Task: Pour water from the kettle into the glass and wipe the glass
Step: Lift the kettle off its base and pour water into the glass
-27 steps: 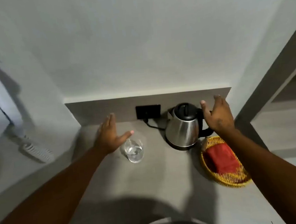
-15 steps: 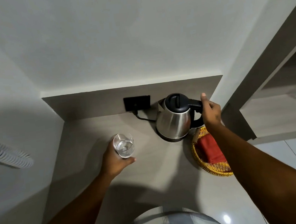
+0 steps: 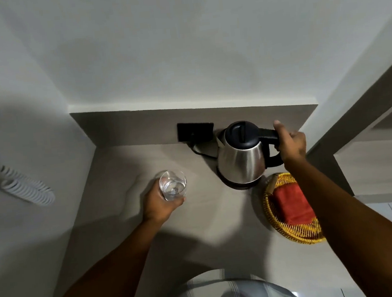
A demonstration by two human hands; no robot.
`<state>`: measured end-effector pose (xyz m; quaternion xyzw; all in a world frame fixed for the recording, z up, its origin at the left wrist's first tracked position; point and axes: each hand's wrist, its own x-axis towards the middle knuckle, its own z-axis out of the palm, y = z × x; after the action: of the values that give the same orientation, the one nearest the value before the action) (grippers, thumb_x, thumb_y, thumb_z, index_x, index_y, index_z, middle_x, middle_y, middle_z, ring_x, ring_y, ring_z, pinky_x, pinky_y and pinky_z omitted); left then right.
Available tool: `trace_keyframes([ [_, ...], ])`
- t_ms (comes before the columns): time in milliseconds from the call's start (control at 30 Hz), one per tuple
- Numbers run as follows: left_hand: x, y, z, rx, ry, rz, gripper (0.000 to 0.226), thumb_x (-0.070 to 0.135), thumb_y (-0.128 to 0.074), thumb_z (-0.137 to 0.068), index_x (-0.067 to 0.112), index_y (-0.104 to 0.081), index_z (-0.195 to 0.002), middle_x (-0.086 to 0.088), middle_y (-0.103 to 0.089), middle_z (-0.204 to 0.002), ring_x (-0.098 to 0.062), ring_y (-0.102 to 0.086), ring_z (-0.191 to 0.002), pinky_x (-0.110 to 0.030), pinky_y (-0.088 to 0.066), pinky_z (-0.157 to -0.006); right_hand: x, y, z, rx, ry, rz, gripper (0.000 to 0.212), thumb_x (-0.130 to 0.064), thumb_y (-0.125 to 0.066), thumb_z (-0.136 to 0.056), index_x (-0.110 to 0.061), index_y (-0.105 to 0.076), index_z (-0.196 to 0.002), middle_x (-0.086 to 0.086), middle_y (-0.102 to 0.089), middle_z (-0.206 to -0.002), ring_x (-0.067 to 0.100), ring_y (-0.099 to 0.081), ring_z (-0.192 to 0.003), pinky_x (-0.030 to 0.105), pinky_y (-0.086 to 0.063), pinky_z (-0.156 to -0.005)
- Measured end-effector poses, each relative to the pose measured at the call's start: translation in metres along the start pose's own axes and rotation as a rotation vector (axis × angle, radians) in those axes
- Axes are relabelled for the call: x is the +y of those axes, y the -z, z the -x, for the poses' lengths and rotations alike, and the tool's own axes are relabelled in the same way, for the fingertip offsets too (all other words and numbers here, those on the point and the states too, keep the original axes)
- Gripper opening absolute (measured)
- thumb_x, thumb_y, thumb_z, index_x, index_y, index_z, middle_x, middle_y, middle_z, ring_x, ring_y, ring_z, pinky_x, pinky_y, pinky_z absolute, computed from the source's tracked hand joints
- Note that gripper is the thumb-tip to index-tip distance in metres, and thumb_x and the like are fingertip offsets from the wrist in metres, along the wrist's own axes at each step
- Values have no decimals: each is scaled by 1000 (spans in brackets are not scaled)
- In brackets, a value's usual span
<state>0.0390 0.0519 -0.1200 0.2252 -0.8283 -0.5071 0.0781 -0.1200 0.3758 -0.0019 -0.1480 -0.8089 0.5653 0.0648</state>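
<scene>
The right hand [image 3: 291,145] has its grip closed on the handle of the kettle [image 3: 241,158], which sits on its base at the back of the surface [image 3: 209,219]. The left hand [image 3: 158,203] grips the glass [image 3: 172,185], held clear to the kettle's left. The kettle's cord [image 3: 199,151] could likely snag on lifting, and a poor tilt would spill water past the narrow rim.

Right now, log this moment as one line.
left hand: holding glass | right hand: gripping kettle handle | kettle: on base | pouring: not started
</scene>
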Motion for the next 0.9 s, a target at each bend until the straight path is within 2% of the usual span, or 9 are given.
trace_keyframes([
  [100, 3, 2, 3, 16, -5, 12, 80, 18, -100, -51, 16, -64, -123, 0, -72, -109, -19, -70, -100, -34, -58, -90, -33, -11, 0, -139, 229, 171, 61, -63, -60, -86, -6, -65, -65, 17, -65, -65, 27, -65, -60, 39, -53, -57],
  [200, 4, 4, 3, -1, -1, 0, 81, 19, -100, -52, 13, -64, -124, -1, -72, -112, -17, -68, -101, -27, -56, -90, -70, -27, 10, -232, 464, 325, 54, -64, -58, -88, -22, -64, -54, -6, -58, -46, 7, -53, -43, 29, -42, -46],
  [267, 4, 6, 4, -8, 9, 3, 77, 18, -100, -52, 13, -65, -121, 2, -71, -109, -15, -67, -99, -11, -50, -84, -91, -41, 23, -280, 561, 415, 54, -63, -58, -88, -28, -56, -48, -17, -52, -40, 2, -50, -40, 23, -34, -46],
  [333, 5, 6, 5, -11, 13, 2, 73, 18, -100, -51, 15, -67, -116, 6, -69, -102, -13, -65, -95, 3, -41, -74, -104, -54, 36, -336, 635, 487, 51, -63, -57, -89, -31, -56, -50, -16, -53, -41, 1, -52, -42, 22, -33, -47],
  [400, 6, 6, 5, -12, 19, -6, 71, 20, -100, -51, 15, -68, -114, 7, -69, -100, -12, -66, -93, 4, -39, -71, -112, -66, 47, -396, 708, 550, 48, -65, -53, -89, -30, -64, -58, -11, -57, -45, 5, -56, -47, 25, -40, -48],
  [500, 6, 7, 6, -17, 19, 4, 73, 19, -100, -50, 15, -68, -116, 9, -69, -100, -11, -66, -93, 3, -40, -72, -122, -83, 61, -465, 801, 669, 57, -69, -45, -86, -22, -69, -63, -3, -59, -49, 17, -59, -51, 29, -49, -51],
  [600, 5, 8, 6, -9, 18, 7, 75, 20, -99, -51, 17, -67, -119, 9, -69, -101, -9, -66, -94, 3, -40, -72, -126, -98, 72, -504, 903, 792, 59, -70, -41, -84, -21, -68, -64, -2, -56, -49, 17, -56, -50, 26, -41, -49],
  [700, 4, 9, 7, -11, 24, 9, 74, 20, -98, -52, 16, -68, -119, 5, -71, -105, -11, -67, -95, -3, -43, -75, -129, -108, 77, -470, 978, 866, 58, -70, -42, -84, -22, -71, -69, -5, -54, -50, 14, -52, -50, 21, -31, -48],
  [900, 4, 9, 10, -9, 13, 10, 71, 20, -98, -53, 14, -68, -118, 7, -69, -101, -11, -65, -92, 4, -39, -70, -143, -122, 89, -413, 1129, 969, 63, -74, -34, -80, -24, -69, -67, -2, -51, -53, 20, -50, -52, 21, -23, -50],
])
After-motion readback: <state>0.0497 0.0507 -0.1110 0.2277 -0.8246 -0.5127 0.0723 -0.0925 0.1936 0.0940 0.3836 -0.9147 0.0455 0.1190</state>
